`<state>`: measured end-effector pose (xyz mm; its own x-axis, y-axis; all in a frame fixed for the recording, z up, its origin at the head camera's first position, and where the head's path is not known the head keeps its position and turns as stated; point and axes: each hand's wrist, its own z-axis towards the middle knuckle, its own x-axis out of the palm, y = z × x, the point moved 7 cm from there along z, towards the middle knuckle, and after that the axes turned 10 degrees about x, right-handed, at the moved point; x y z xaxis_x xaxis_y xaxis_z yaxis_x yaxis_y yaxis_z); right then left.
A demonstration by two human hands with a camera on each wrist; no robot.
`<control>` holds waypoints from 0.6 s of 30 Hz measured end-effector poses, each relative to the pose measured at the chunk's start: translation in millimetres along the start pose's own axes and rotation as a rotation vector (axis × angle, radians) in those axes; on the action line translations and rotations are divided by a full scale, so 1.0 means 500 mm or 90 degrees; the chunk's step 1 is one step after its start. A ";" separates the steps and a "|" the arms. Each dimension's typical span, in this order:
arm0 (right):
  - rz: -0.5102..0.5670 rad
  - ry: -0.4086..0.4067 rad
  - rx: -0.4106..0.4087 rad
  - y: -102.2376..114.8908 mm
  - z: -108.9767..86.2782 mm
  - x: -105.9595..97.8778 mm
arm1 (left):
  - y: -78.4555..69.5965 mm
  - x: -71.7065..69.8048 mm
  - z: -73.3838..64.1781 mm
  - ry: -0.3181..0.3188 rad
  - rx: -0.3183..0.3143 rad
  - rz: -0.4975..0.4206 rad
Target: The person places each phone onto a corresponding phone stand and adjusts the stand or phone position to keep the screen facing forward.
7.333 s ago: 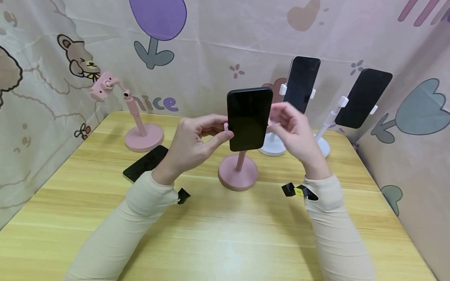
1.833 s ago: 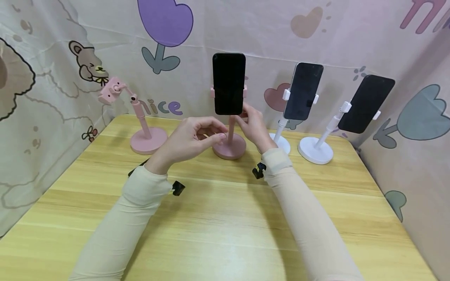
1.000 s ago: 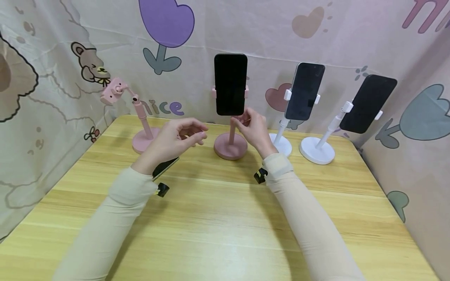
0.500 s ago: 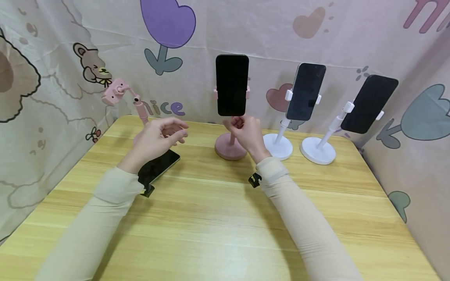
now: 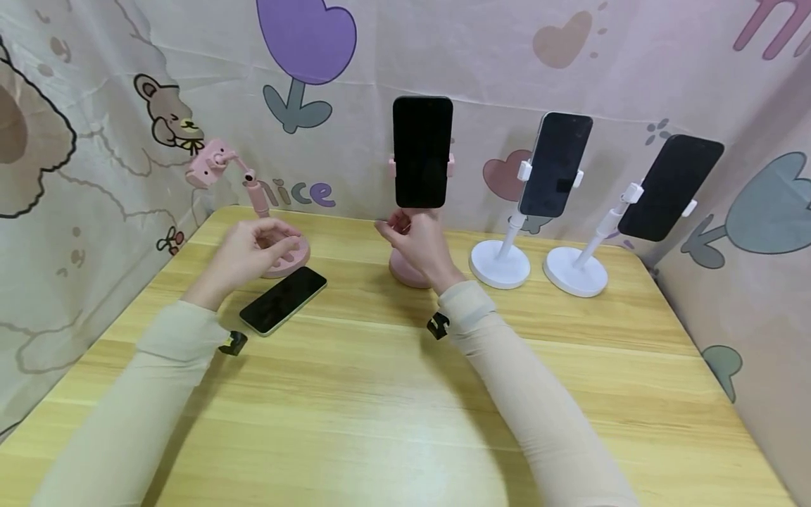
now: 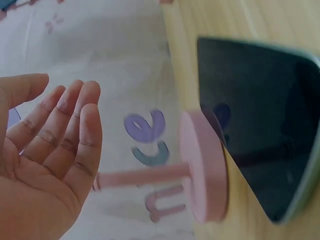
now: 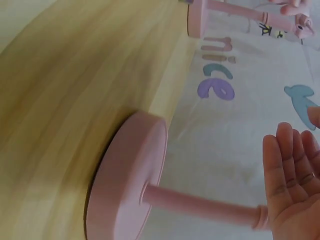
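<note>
A black phone (image 5: 422, 151) stands upright in the clamp of the middle pink phone stand (image 5: 405, 272). My right hand (image 5: 421, 243) is just below that phone, in front of the stand's post; its fingers (image 7: 285, 160) are loosely extended and hold nothing. Over the base of the left pink phone stand (image 5: 298, 262) hovers my left hand (image 5: 243, 257), its fingers (image 6: 90, 125) loosely bent around nothing. That stand's clamp (image 5: 212, 163) has no phone in it. Another phone (image 5: 283, 301) lies flat on the table, screen up, close to the left hand.
To the right, two white phone stands (image 5: 499, 265) each hold a phone (image 5: 557, 165), the far right one tilted. A printed cloth (image 5: 380, 42) hangs behind and beside the wooden table (image 5: 380, 408). Small black cameras sit at both wrists.
A phone was clamped into the middle pink stand, which moved back. Lately my left hand went left to the other pink stand, uncovering the lying phone; my right hand left the post and shifted left.
</note>
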<state>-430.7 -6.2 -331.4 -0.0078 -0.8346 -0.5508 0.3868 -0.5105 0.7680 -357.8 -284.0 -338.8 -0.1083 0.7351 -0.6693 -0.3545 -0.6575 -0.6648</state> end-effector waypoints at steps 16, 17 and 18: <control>-0.052 0.106 0.039 0.049 0.011 0.095 | 0.119 -0.049 -0.005 -0.025 -0.071 0.057; -0.053 0.112 0.043 0.051 0.012 0.099 | 0.126 -0.050 -0.003 -0.026 -0.079 0.060; -0.052 0.117 0.045 0.054 0.013 0.103 | 0.133 -0.051 0.000 -0.025 -0.089 0.058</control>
<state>-427.0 -64.4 -337.1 0.1345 -0.7413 -0.6576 0.3255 -0.5938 0.7359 -378.7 -346.6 -365.9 -0.1718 0.6755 -0.7170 -0.2092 -0.7363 -0.6435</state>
